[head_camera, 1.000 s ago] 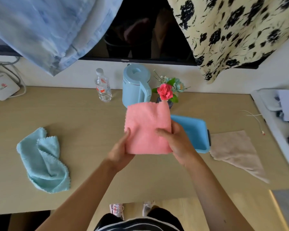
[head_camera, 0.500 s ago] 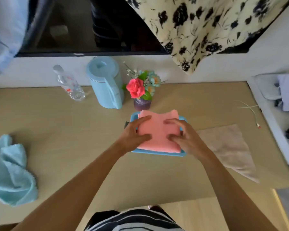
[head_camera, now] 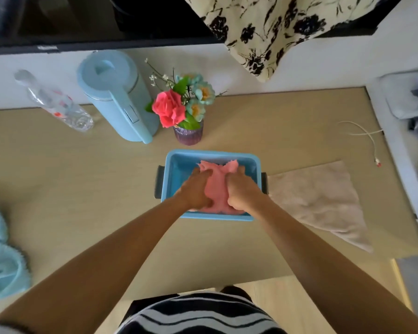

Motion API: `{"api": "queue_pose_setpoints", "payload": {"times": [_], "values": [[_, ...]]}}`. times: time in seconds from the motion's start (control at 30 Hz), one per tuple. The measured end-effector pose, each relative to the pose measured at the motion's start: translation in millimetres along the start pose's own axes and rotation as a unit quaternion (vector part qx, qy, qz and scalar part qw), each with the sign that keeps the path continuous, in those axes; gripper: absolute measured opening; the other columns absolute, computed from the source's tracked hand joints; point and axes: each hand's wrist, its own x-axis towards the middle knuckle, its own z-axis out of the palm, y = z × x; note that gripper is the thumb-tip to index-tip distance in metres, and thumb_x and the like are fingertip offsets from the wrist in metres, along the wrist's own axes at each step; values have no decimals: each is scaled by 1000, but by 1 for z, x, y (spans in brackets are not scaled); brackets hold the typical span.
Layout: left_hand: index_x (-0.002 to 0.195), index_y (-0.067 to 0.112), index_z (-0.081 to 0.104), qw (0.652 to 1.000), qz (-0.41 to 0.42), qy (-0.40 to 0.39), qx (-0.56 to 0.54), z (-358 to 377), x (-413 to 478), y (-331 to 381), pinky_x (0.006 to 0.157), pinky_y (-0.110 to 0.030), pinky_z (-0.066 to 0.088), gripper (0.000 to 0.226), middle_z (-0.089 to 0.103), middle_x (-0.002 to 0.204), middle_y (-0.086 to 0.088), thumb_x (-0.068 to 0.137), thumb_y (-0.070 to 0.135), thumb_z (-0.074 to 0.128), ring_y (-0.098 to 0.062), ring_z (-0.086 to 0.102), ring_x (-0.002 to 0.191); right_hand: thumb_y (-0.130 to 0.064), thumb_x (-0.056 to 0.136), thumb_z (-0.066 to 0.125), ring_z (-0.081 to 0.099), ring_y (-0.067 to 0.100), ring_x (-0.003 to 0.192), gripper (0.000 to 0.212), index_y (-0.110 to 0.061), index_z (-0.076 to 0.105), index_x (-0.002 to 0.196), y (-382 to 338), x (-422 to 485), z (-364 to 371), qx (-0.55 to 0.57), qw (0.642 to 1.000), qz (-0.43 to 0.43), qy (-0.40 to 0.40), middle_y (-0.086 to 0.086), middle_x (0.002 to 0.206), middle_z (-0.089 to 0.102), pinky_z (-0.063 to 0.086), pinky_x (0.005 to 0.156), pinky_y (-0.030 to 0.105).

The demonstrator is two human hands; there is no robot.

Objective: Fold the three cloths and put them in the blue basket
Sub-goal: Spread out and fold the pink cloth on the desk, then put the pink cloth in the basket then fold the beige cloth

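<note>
The folded pink cloth [head_camera: 216, 186] lies down inside the blue basket [head_camera: 176, 165] at the table's middle. My left hand [head_camera: 195, 190] presses on its left side and my right hand [head_camera: 243, 190] on its right, fingers curled into the fabric. A beige cloth [head_camera: 319, 201] lies spread flat on the table just right of the basket. A light blue cloth [head_camera: 3, 259] sits crumpled at the far left edge, partly out of view.
Behind the basket stand a purple vase of flowers [head_camera: 187, 109], a light blue kettle [head_camera: 117, 95] and a plastic bottle [head_camera: 56, 104]. A white cable [head_camera: 362, 135] trails at the right. A floral cloth [head_camera: 275, 27] hangs over the back wall.
Both hands carried the pink cloth from mid-air down over the basket and pushed it inside. The view shifted right and closer.
</note>
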Motion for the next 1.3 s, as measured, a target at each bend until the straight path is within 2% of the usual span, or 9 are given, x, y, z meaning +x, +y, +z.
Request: {"api": "queue_pose_setpoints", "payload": {"times": [0.13, 0.33, 0.47, 0.67, 0.8, 0.97, 1.17, 1.23, 1.3], "values": [[149, 19, 27, 999, -7, -22, 45, 4, 8, 3, 101, -43, 45, 97, 21, 151, -16, 70, 16, 83, -39, 48, 126, -3, 98, 50, 57, 32, 121, 65, -3, 20, 155, -10, -1, 4, -123, 992, -10, 3, 21, 153, 23, 51, 95, 38], [143, 21, 32, 986, -41, -11, 159, 7, 15, 3, 87, -47, 55, 96, 28, 140, -13, 66, 30, 88, -38, 60, 104, -15, 85, 65, 51, 26, 113, 50, -16, 53, 133, -14, 9, 10, -290, 955, 1, 61, 9, 138, 34, 44, 91, 34], [132, 17, 49, 950, -26, 42, 308, 6, 16, 3, 84, -42, 53, 83, 32, 136, -13, 65, 51, 85, -33, 50, 112, -25, 85, 63, 43, 26, 118, 45, -19, 57, 130, -8, 14, 18, -410, 908, -43, 76, 6, 129, 41, 35, 102, 35], [141, 8, 39, 933, -7, 10, 360, 8, 27, -7, 90, -42, 47, 106, 39, 140, -12, 62, 67, 79, -33, 42, 124, -27, 90, 60, 46, 25, 125, 50, -15, 50, 137, 1, 29, 31, -469, 879, -64, 66, 5, 132, 52, 31, 110, 36], [144, 1, 33, 921, -9, 14, 389, 13, 29, -3, 88, -41, 48, 103, 39, 140, -14, 71, 60, 76, -32, 42, 124, -22, 90, 61, 49, 24, 126, 50, -13, 48, 137, 3, 37, 34, -418, 904, -57, 71, 6, 133, 54, 32, 110, 35], [138, 8, 41, 936, -14, 26, 351, 0, 20, 12, 71, -38, 43, 82, 42, 136, -13, 77, 49, 76, -32, 52, 115, -25, 81, 72, 53, 29, 119, 43, -17, 58, 121, 6, 8, -6, -188, 965, -102, 152, 7, 124, 57, 37, 102, 38], [129, 18, 49, 977, 1, 103, 184, -23, -18, 49, 81, -44, 50, 55, 49, 125, -5, 86, 49, 64, -33, 62, 107, -22, 74, 72, 62, 26, 86, 27, -17, 64, 99, 82, -52, -44, 112, 902, -86, 407, 1, 95, 62, 48, 75, 39], [127, 21, 51, 983, 20, 118, 143, -20, -34, 67, 81, -43, 50, 50, 50, 122, -2, 87, 48, 63, -33, 62, 105, -21, 75, 72, 62, 23, 81, 22, -17, 63, 94, 119, -56, -32, 154, 898, -21, 411, -3, 90, 59, 49, 71, 36], [129, 23, 51, 989, 35, 117, 89, -14, -47, 84, 87, -44, 51, 51, 51, 124, 0, 87, 48, 63, -31, 60, 110, -26, 77, 75, 63, 26, 83, 25, -14, 63, 95, 149, -50, -7, 129, 926, 39, 352, -2, 91, 58, 50, 73, 37]]}}
